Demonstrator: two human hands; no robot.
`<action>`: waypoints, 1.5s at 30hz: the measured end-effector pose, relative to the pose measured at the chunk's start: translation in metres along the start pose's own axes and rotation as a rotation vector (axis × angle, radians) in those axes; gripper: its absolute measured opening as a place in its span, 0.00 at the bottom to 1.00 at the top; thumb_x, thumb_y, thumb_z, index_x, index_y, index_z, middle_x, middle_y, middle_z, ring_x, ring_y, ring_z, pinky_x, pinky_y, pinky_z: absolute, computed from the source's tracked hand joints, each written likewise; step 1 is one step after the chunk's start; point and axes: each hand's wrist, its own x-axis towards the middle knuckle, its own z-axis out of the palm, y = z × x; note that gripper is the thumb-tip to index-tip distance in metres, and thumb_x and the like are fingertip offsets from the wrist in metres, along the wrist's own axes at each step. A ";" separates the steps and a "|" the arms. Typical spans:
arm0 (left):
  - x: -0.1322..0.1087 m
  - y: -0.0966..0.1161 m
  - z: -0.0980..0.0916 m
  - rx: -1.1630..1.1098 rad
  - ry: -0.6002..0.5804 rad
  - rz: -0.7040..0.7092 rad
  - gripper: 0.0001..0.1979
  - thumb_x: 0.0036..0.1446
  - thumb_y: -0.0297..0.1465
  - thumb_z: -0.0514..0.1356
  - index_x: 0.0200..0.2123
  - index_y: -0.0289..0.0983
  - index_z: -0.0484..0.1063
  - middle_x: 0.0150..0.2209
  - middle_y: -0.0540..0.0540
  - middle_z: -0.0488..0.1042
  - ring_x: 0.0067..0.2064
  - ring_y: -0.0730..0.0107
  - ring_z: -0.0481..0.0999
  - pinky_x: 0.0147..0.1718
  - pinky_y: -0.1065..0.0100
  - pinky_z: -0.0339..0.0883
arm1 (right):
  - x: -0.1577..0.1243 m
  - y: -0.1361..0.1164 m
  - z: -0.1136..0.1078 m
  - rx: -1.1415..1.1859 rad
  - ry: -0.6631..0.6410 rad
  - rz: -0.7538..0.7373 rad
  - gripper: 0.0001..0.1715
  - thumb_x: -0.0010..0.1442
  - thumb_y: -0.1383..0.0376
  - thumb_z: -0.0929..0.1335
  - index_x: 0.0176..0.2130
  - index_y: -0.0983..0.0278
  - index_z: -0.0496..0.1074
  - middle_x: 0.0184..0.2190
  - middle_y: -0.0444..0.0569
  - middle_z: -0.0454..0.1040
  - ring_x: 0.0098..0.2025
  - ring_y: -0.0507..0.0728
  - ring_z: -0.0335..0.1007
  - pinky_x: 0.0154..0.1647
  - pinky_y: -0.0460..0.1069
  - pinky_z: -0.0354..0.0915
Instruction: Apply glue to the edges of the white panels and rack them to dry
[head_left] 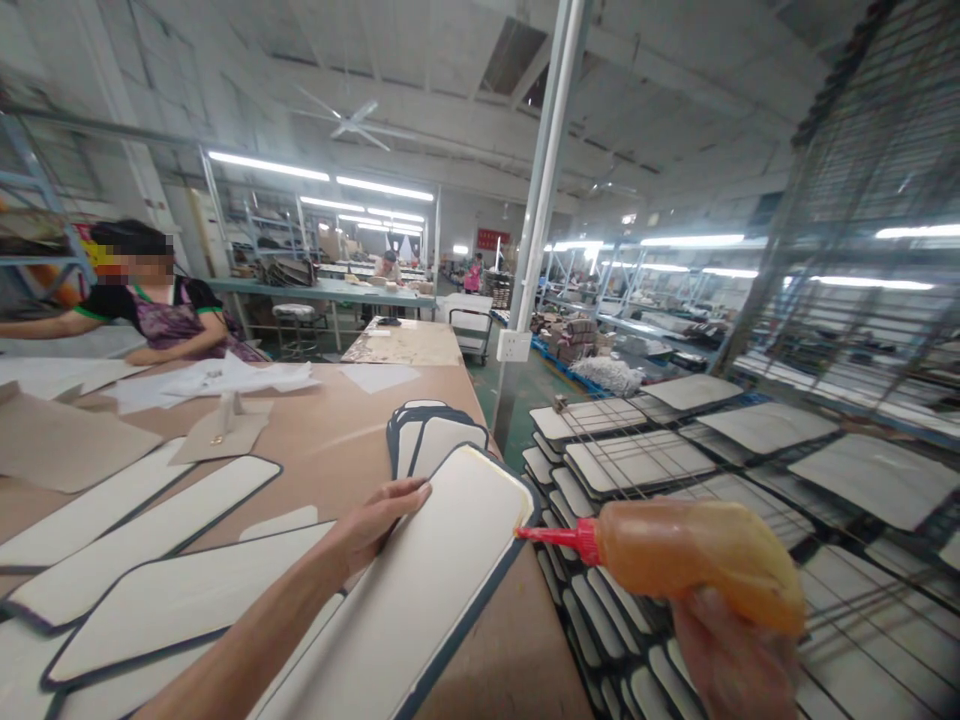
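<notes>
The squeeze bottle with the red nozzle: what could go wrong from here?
1. The squeeze bottle has its nozzle at the panel rim; a hard squeeze by the right hand might spill onto the white face.
2. The left hand presses only one side, so the panel may slide.

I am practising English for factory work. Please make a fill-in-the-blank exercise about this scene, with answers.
The right hand holds an orange bottle with a ___ nozzle.
The left hand rests on a long ___ panel with a dark edge.
The co-worker is on the ___ side of the picture.
Answers: red; white; left.
</notes>
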 end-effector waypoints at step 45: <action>0.044 0.009 -0.020 -0.044 0.105 -0.072 0.12 0.51 0.36 0.64 0.32 0.31 0.71 0.25 0.42 0.79 0.24 0.64 0.77 0.27 0.64 0.72 | 0.001 0.006 0.019 0.103 -0.116 0.227 0.35 0.38 0.59 0.75 0.48 0.60 0.72 0.42 0.58 0.76 0.46 0.67 0.71 0.46 0.62 0.67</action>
